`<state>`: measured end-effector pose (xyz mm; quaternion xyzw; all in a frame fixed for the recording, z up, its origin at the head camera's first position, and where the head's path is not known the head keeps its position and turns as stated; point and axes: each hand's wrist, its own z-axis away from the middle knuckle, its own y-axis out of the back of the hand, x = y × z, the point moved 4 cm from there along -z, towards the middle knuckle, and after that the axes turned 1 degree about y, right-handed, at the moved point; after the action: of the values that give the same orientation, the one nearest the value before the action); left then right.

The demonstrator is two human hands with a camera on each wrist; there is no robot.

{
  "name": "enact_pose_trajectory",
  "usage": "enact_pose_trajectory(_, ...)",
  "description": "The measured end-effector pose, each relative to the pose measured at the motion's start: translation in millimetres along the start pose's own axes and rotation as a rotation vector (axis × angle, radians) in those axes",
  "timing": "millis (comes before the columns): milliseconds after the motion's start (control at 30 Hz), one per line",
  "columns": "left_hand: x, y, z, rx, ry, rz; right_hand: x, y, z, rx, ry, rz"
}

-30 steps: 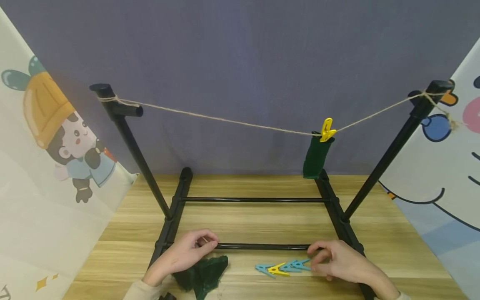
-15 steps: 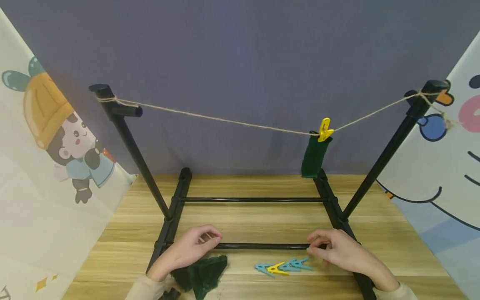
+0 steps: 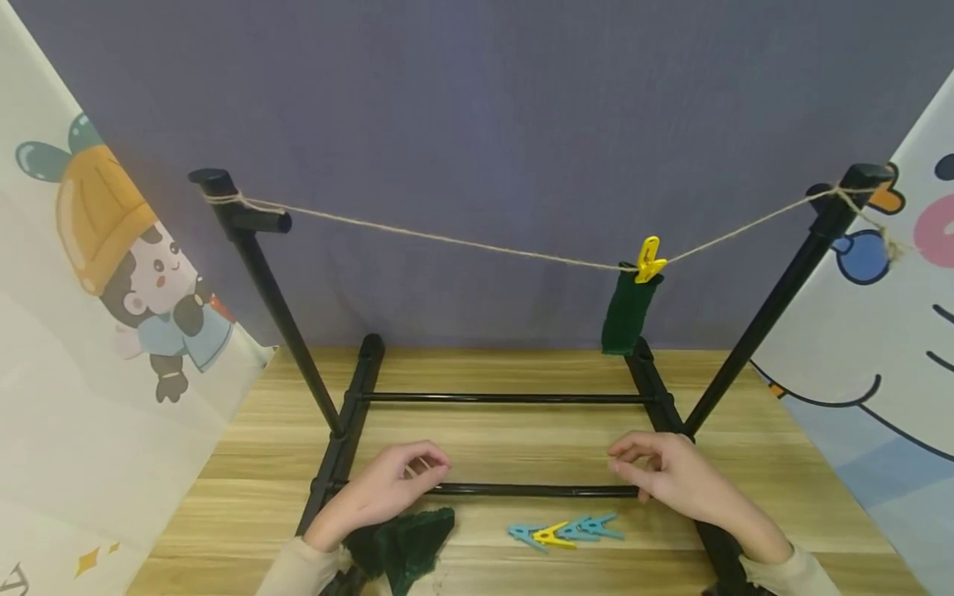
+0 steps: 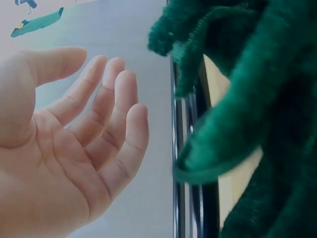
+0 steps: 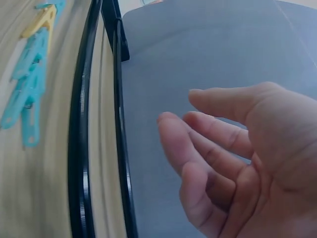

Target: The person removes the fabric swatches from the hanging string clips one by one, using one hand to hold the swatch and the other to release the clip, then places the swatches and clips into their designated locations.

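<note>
My left hand [image 3: 395, 480] is held over the front crossbar's left part, above a crumpled dark green cloth [image 3: 410, 546]. In the left wrist view its fingers are loosely bent and the palm holds nothing, while the cloth [image 4: 237, 109] fills the right side. My right hand [image 3: 659, 472] hovers by the right end of the front crossbar [image 3: 522, 490], fingers loosely curved around nothing. Between the hands lies a row of blue and yellow clothespins [image 3: 562, 531]. A small dark green cloth piece [image 3: 628, 314] hangs from the string, held by a yellow clothespin [image 3: 650, 260].
The string [image 3: 447, 242] runs between a left post [image 3: 276, 306] and a right post [image 3: 775, 314] of a black pipe frame, sagging toward the hanging piece. A rear crossbar [image 3: 507, 398] spans the frame on the wooden table [image 3: 492, 447]. A grey backdrop [image 3: 477, 124] stands behind.
Both hands have risen slightly away from me, the left also a little to the right. The right hand has moved off from beside the clothespins. The cloth and clothespins stay put.
</note>
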<state>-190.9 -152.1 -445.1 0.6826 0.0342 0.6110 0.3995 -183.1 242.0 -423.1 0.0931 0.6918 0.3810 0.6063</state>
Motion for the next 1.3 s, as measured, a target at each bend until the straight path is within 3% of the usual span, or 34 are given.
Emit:
enact_pose_trajectory(500,10.7,-3.9,-7.9,-0.014,-0.01,0.044,-24.6,14.0,-9.0,0.168,0.027,0.03)
enact_pose_trajectory(933,18.6,-6.8,-13.6,-0.015,-0.027,0.054,-35.4,15.6,-18.2,0.174,0.112,0.08)
enact_pose_trajectory(1300,28.4,-8.2,-16.8,-0.01,-0.064,0.065,-43.3,14.2,-22.8,0.171,0.101,0.106)
